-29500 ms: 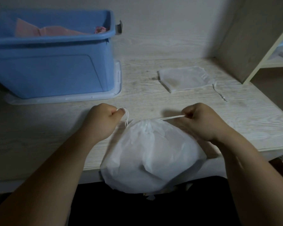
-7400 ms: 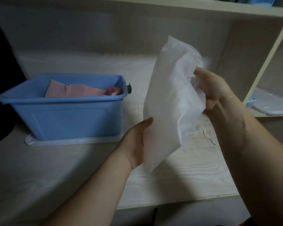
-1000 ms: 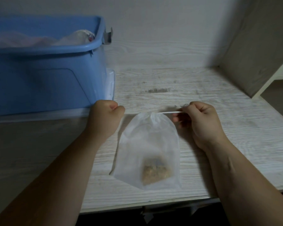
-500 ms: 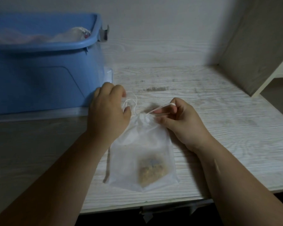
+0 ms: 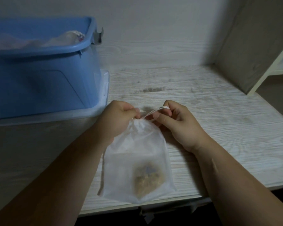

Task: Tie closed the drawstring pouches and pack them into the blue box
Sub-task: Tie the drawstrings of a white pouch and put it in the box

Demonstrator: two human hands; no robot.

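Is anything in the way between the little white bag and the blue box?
Nothing visible lies on the table between the drawstring pouch and the blue box. It only has to be lifted in.

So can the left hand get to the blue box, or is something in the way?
Probably yes. The blue box sits just beside the left hand, with nothing standing between. But that hand grips the pouch by its string, so it must let go or carry it along.

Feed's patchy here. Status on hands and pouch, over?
Left hand pinches drawstring at pouch neck; right hand holds its loop. Pouch flat on desk, neck gathered. Nothing between it and blue box.
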